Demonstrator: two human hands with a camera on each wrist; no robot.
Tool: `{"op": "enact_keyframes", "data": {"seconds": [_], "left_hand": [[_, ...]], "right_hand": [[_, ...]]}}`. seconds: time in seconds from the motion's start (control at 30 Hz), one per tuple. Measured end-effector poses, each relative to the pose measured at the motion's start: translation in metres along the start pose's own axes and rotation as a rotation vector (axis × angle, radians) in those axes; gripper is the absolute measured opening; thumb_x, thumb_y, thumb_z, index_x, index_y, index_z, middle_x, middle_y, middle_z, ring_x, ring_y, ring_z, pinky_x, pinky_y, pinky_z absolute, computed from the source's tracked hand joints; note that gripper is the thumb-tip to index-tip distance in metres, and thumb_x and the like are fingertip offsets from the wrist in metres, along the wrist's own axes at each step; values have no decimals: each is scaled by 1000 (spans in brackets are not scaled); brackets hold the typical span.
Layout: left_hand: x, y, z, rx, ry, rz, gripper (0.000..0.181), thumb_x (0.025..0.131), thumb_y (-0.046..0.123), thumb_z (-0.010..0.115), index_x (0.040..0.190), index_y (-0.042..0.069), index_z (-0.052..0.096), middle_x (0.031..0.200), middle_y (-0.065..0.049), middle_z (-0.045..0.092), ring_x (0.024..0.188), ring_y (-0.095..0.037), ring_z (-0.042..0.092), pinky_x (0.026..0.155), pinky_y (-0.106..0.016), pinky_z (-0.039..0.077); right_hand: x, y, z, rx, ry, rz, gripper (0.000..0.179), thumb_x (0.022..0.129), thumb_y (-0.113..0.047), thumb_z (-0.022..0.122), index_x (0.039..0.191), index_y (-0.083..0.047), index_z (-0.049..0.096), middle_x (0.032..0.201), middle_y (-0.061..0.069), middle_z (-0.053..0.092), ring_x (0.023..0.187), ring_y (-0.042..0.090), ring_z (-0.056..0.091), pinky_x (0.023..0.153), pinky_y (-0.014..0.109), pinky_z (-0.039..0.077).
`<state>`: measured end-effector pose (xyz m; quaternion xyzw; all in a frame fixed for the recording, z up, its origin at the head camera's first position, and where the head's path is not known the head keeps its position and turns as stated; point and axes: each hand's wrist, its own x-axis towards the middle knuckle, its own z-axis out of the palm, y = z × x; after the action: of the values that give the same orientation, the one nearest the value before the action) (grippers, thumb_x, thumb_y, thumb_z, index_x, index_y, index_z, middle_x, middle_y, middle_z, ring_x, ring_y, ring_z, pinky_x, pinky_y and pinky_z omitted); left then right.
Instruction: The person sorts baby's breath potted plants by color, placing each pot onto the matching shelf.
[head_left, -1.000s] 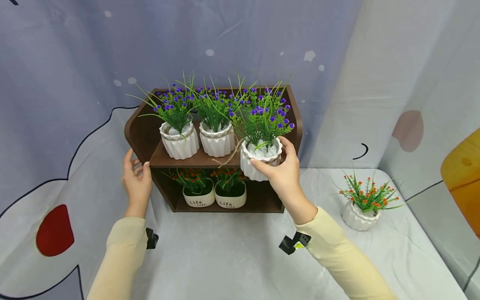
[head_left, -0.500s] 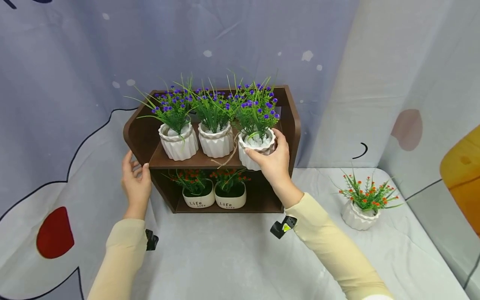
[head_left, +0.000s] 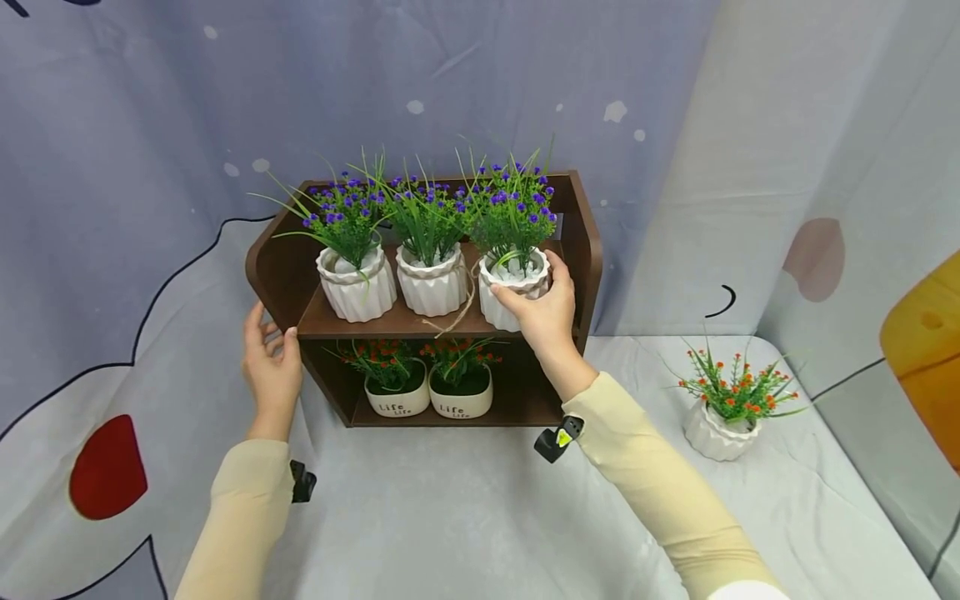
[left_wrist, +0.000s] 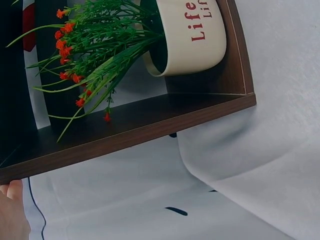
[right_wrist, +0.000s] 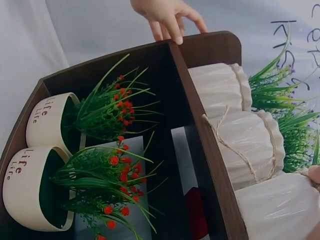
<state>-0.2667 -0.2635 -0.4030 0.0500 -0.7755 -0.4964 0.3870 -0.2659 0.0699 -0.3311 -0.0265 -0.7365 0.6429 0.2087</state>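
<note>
At the right end of the upper board of a dark brown two-tier shelf (head_left: 435, 334), my right hand (head_left: 547, 325) holds a fluted white flowerpot (head_left: 498, 312) with purple flowers. Thumb at the front and fingers round its right side, the hand keeps the pot upright, level with the others in the row. To its left stand two matching flowerpots, the middle pot (head_left: 432, 287) with a loose twine end and the left pot (head_left: 357, 293). My left hand (head_left: 273, 379) rests against the shelf's left side, thumb on the front edge.
On the lower tier stand two cream pots with red flowers, the left cream pot (head_left: 397, 402) and the right cream pot (head_left: 461, 403), both lettered "Life". A white pot with orange flowers (head_left: 718, 433) stands on the white-covered table (head_left: 450, 508) at right. A patterned curtain (head_left: 465, 75) hangs behind.
My right hand has carried the fluted flowerpot back and slightly left, from in front of the upper board into line with the other two. My left hand has stayed at the shelf's side.
</note>
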Motion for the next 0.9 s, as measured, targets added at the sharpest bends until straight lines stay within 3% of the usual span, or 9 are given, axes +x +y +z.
{"op": "enact_keyframes", "data": {"seconds": [0.57, 0.9], "left_hand": [[1, -1, 2, -6, 0, -2, 52, 92, 4, 56, 141, 15, 43, 102, 15, 46, 81, 11, 51, 72, -6, 42], [1, 0, 2, -22, 10, 0, 52, 92, 2, 56, 141, 14, 44, 100, 17, 45, 81, 9, 52, 71, -9, 43]], "right_hand": [[11, 6, 8, -4, 2, -18, 86, 76, -23, 79, 146, -9, 31, 146, 11, 36, 136, 24, 33, 111, 40, 32], [7, 5, -1, -67, -81, -16, 89, 79, -28, 78, 149, -13, 26, 150, 8, 32, 139, 23, 29, 113, 41, 29]]}}
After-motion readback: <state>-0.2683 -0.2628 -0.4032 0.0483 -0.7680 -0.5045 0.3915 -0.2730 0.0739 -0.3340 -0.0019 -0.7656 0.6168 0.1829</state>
